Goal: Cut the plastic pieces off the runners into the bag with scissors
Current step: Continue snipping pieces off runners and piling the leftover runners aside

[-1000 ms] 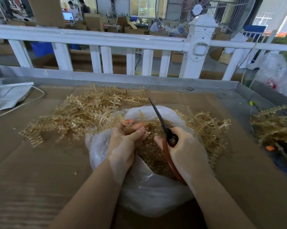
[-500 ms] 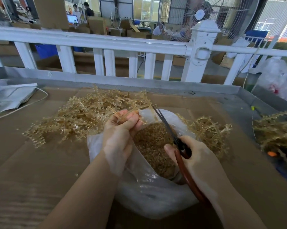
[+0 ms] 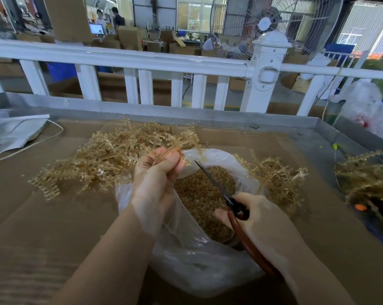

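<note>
1. One clear plastic bag.
2. One pair of scissors.
3. Three heaps of amber runners.
4. Two hands: left hand, right hand.
5. One fan.

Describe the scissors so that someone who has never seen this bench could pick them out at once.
Find the clear plastic bag in the middle of the cardboard-covered bench. Over its mouth, the right hand holds the scissors: dark slim blades and reddish-brown handles, unlike the pale golden runners around.
</note>
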Motion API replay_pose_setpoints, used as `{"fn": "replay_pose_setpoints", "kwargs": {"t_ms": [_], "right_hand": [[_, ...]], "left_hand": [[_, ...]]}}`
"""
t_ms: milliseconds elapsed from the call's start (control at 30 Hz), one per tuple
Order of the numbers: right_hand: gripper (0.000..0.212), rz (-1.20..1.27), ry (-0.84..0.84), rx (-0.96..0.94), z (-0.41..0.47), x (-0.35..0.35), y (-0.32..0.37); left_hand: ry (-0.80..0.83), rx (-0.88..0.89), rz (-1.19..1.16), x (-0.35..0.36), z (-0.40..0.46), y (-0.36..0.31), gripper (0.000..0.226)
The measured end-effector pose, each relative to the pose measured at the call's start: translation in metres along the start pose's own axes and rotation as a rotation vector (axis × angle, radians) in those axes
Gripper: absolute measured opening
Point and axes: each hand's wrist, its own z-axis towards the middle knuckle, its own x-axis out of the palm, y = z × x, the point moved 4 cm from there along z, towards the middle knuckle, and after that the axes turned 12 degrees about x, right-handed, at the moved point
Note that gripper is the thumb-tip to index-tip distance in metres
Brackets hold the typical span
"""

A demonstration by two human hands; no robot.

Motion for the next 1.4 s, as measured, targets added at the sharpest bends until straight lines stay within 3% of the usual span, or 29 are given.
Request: {"fn": "replay_pose_setpoints", "kwargs": {"t_ms": [200,733,1233,1400], "right_hand": [[0.035,0.036,-0.022,-0.090,-0.001,0.004,0.009],[0.036,0.023,-0.079,-0.109,0.000,0.011,0.010],[0.039,-0.059,-0.096,-0.120,0.000,0.010,0.015],[0.038,-0.085,-0.053,-0.092,-0.002,0.000,0.009]], "left_hand": [[0.047,-0.016,0.075,-0.004,-0.002,0.009,0.028],[0.143,-0.114,0.128,-0.003,-0.011,0.019,0.030],[0.113,-0.186,0.106,-0.005,-0.009,0.021,0.034],[0.015,-0.123,0.109,-0.007,-0.004,0.015,0.028]]}}
